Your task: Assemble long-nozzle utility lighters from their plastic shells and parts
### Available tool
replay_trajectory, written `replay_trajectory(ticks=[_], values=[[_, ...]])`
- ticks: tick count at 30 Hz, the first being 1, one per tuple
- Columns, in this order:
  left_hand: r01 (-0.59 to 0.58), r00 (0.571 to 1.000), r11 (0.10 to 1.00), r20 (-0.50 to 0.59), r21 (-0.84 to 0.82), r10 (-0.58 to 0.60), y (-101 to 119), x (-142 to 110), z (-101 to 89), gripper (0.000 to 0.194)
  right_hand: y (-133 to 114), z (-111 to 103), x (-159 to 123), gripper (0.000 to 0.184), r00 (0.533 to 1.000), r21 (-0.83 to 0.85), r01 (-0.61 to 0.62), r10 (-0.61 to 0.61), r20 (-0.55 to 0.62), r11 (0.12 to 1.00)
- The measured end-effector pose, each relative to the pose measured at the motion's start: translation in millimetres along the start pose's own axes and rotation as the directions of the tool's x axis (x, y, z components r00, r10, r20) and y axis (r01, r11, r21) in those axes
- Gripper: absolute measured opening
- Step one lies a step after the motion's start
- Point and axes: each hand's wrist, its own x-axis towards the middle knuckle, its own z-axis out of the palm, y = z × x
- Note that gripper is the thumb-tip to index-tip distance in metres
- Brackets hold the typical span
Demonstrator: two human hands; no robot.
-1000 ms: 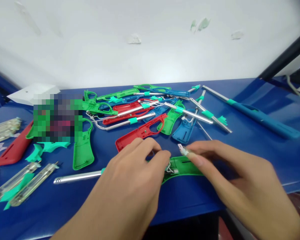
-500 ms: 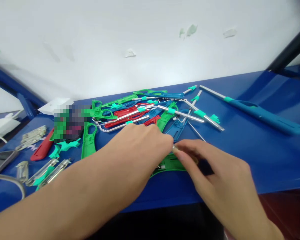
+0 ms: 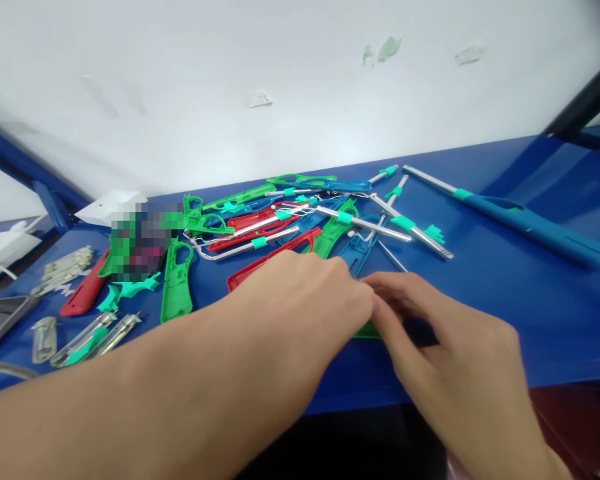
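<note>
My left hand (image 3: 310,300) reaches across from the left, its fingers bent and mostly hidden behind its back. At its fingertips it meets my right hand (image 3: 450,347), whose thumb and forefinger are pinched together. The small clear lighter part with a white tip, seen earlier in the right hand's pinch, is now covered by the fingers. Just under both hands shows an edge of a green lighter shell half (image 3: 369,331); the rest of it is hidden. Beyond the left hand lie a red shell half (image 3: 245,270) and a blue one (image 3: 353,252).
A pile of shell halves and metal lighter tubes (image 3: 365,225) with green tape covers the blue table (image 3: 545,320). A whole blue lighter (image 3: 540,230) lies right. Clear fuel tanks (image 3: 85,337), a red handle (image 3: 86,293), a phone (image 3: 5,320) and a white box (image 3: 110,207) are left.
My left hand has left the green shell's inside and moved right and up to the right hand's fingertips, covering the clear part. The view has swung left.
</note>
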Motion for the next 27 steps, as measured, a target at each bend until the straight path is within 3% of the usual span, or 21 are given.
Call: replay_trajectory(ticks=[4,8,14,16,27], values=[[-0.089,0.995,0.996,-0.039,0.029,0.090,2.1,1.8,5.0,0.022,-0.6,0.7,1.0,0.014,1.000,-0.003,0.000,0.000,-0.004,1.000],[-0.019,0.999,0.999,-0.042,0.036,0.020,-3.0,4.7,11.8,0.017,-0.1,1.2,0.8,0.010,1.000,0.004,-0.014,0.014,0.000,1.000],[0.107,0.994,0.986,0.007,-0.129,-0.107,-14.1,-21.4,14.3,0.021,-0.1,0.9,-1.5,0.010,1.000,0.006,-0.007,0.007,-0.002,1.000],[0.087,0.994,0.984,0.079,-0.153,-0.076,-13.0,-23.9,14.6,0.017,-0.6,0.7,-1.1,0.011,1.000,-0.010,-0.001,0.001,-0.008,1.000],[0.039,0.999,0.996,-0.017,-0.086,-0.041,-2.2,8.1,10.0,0.024,-1.7,-0.4,-4.7,0.009,0.999,-0.036,-0.002,0.000,-0.039,0.999]])
